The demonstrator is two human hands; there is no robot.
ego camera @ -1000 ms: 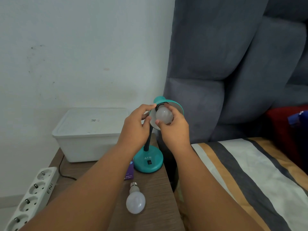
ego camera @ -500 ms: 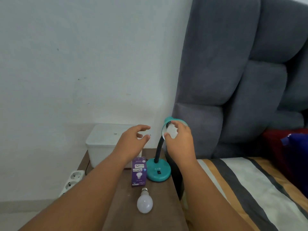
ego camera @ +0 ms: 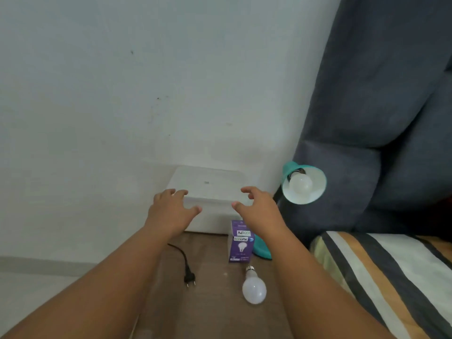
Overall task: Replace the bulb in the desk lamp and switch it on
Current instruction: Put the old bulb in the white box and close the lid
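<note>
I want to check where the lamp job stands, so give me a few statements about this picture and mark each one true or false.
1. A bulb sits in the lamp shade. True.
2. The right hand grips that bulb. False: it is open, apart from the lamp.
3. The left hand holds the plug. False: the plug lies loose on the table.
4. A spare bulb lies near the purple box. True.

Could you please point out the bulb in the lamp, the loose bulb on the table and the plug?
Bulb in the lamp [ego camera: 300, 184]: head view, on its white globe.
Loose bulb [ego camera: 254, 290]: head view, on its white globe.
Plug [ego camera: 189, 279]: head view, on its black body.
</note>
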